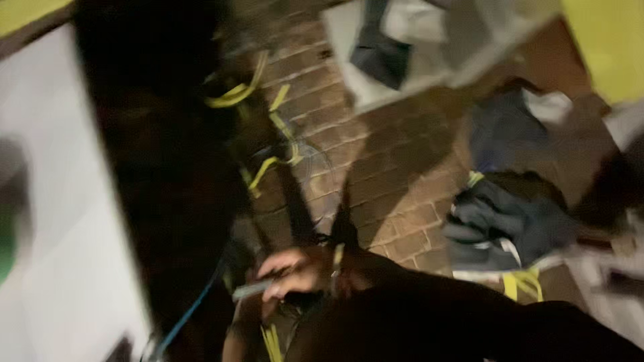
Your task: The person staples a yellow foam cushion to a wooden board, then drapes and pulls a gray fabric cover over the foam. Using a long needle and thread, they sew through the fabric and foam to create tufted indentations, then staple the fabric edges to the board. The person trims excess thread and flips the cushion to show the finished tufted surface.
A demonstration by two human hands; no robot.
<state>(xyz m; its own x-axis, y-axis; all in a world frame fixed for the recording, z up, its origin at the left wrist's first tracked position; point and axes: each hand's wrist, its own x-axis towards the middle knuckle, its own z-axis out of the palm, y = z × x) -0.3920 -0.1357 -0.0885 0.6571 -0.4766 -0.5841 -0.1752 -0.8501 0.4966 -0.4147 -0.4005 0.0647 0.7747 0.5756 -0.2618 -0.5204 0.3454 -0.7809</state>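
Over the brick floor [389, 167], one hand [288, 271], left or right unclear, curls around a thin grey tool [253, 289], gripping it near yellow straps [275, 127] beside dark cloth [503, 221].

Hand [292, 271] on straps [275, 144]; clothes pile [500, 224] right, on brick floor [389, 167].

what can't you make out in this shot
Head view:
- Hand: blur hides which hand it is and how it grips the grey tool.
- Yellow straps: they run into a dark mass.
- Clothes: too blurred to tell the kind.
- White panel: cut off at the left edge.
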